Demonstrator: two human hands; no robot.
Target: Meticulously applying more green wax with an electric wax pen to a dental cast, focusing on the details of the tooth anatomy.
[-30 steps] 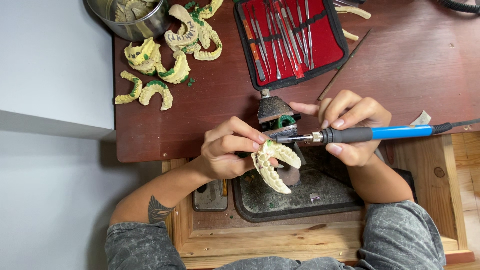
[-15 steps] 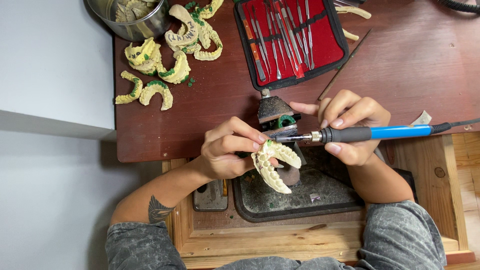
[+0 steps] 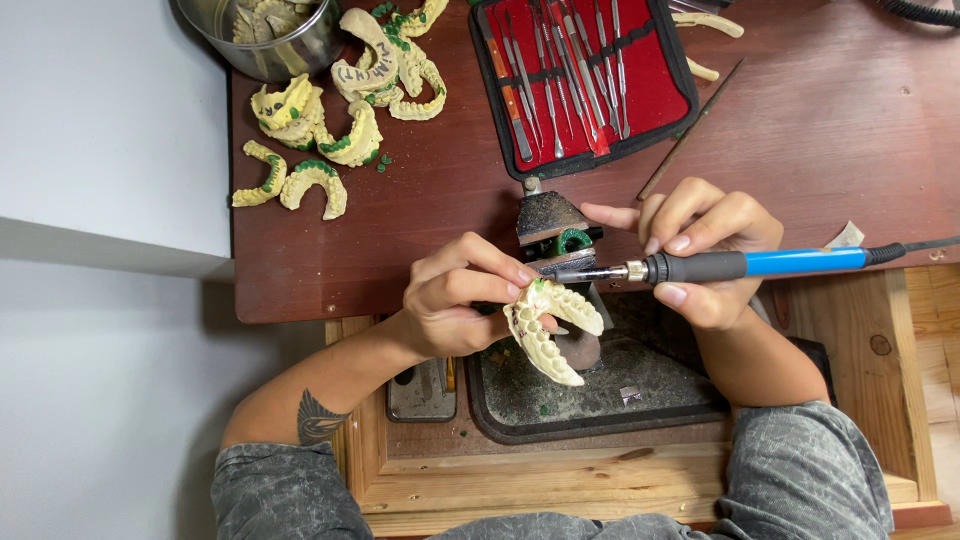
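Observation:
My left hand [image 3: 455,300] grips a pale yellow horseshoe-shaped dental cast [image 3: 548,328] with rows of teeth, held over a dark tray [image 3: 620,395]. My right hand [image 3: 705,255] holds a blue and black electric heated tool [image 3: 740,266] like a pen. Its metal tip points left and meets the top of the cast near my left fingertips. A cord runs off the tool to the right. A small dark stand with a green lump of wax [image 3: 573,240] sits just behind the tip.
Several more yellow dental casts [image 3: 330,120] with green wax lie at the back left of the brown table [image 3: 820,150], beside a metal bowl [image 3: 270,35]. A red open case of metal instruments [image 3: 580,70] lies at the back centre. A wooden drawer frame [image 3: 640,490] surrounds the tray.

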